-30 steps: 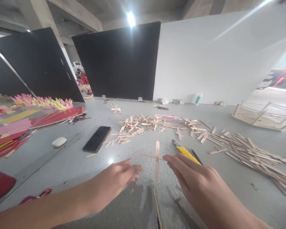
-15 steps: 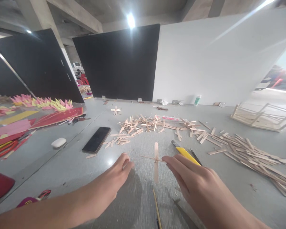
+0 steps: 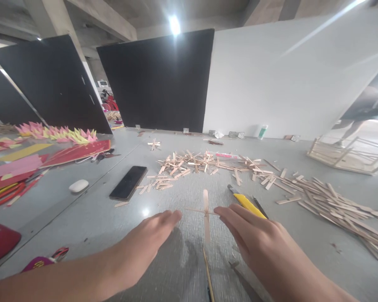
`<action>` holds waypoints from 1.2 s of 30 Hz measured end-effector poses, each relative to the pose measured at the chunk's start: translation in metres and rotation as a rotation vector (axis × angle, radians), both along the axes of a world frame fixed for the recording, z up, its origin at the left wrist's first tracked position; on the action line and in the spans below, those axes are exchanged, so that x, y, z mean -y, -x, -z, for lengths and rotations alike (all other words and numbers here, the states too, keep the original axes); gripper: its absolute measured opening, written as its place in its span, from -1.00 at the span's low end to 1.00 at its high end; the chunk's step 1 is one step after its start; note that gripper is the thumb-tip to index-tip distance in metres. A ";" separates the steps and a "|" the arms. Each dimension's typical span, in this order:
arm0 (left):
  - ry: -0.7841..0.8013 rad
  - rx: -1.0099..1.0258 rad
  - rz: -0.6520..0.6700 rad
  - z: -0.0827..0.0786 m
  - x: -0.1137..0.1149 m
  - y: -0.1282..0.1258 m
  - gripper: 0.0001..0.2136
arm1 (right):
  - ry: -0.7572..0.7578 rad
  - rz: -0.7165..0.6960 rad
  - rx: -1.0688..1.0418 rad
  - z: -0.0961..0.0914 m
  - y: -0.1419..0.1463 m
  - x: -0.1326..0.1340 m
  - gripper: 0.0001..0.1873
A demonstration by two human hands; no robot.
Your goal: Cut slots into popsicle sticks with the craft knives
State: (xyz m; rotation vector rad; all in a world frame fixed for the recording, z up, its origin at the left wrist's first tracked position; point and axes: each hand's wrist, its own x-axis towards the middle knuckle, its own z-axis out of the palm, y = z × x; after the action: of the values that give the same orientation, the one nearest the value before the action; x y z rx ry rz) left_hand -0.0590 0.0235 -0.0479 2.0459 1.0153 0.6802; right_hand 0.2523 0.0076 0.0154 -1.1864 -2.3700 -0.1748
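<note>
A flat wooden craft stick [image 3: 206, 216] lies on the grey floor, crossed by a thin skewer [image 3: 198, 210]. My right hand [image 3: 255, 241] is stretched flat just right of it, fingertips at the skewer's right end. My left hand [image 3: 145, 245] reaches in from the left, fingers extended and together, its tips a short way left of the skewer, holding nothing. A yellow utility knife [image 3: 247, 203] lies just beyond my right hand. Another thin stick [image 3: 207, 274] lies on the floor between my wrists.
Piles of craft sticks [image 3: 192, 163] and longer sticks [image 3: 334, 201] spread across the floor ahead and right. A black phone [image 3: 128, 188], a white earbud case [image 3: 78, 186] and coloured paper pieces [image 3: 50, 147] lie left. A wooden frame [image 3: 346, 153] stands far right, a person's legs behind it.
My left hand pulled back to the left, then came forward again toward the skewer. My right hand stayed at the skewer's right end. A person walked into view at far right.
</note>
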 end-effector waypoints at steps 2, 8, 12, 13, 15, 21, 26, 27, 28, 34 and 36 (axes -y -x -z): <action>-0.059 -0.142 0.055 0.002 -0.001 0.004 -0.24 | 0.023 0.004 0.011 -0.002 0.001 0.000 -0.50; -0.159 -0.441 0.099 -0.010 -0.009 -0.010 -0.04 | 0.041 -0.047 0.016 -0.004 0.003 -0.001 -0.47; -0.364 -0.524 0.105 -0.021 -0.014 -0.020 -0.41 | 0.074 -0.055 0.019 -0.003 0.002 -0.001 -0.45; -0.416 -0.504 0.102 -0.025 -0.015 -0.022 -0.52 | 0.086 -0.056 0.020 -0.003 0.002 -0.001 -0.46; -0.492 -0.461 0.106 -0.032 -0.016 -0.025 -0.71 | 0.112 -0.059 0.019 -0.003 0.003 -0.001 -0.51; -0.703 -0.389 0.146 -0.037 -0.016 -0.029 -0.70 | 0.145 -0.087 0.020 -0.005 0.004 0.000 -0.52; -0.774 -0.323 0.136 -0.035 -0.018 -0.033 -0.67 | 0.116 -0.064 0.055 -0.003 0.002 0.002 -0.51; -0.778 -0.319 0.139 -0.036 -0.018 -0.035 -0.65 | 0.108 -0.066 0.059 -0.003 0.002 0.002 -0.51; -0.778 -0.317 0.137 -0.036 -0.017 -0.036 -0.63 | 0.099 -0.068 0.060 -0.003 0.002 0.003 -0.51; -0.620 -0.294 0.099 -0.037 -0.013 -0.037 -0.50 | 0.022 -0.091 0.006 -0.001 0.006 0.002 -0.59; -0.405 -0.272 0.105 -0.043 -0.010 -0.035 -0.46 | -0.028 -0.118 -0.007 -0.001 0.007 0.003 -0.62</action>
State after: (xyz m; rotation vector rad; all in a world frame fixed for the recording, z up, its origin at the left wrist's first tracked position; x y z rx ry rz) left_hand -0.0236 0.0331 -0.0051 2.5816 0.9684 0.5988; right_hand 0.2451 0.0047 0.0161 -1.0298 -2.4147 -0.1634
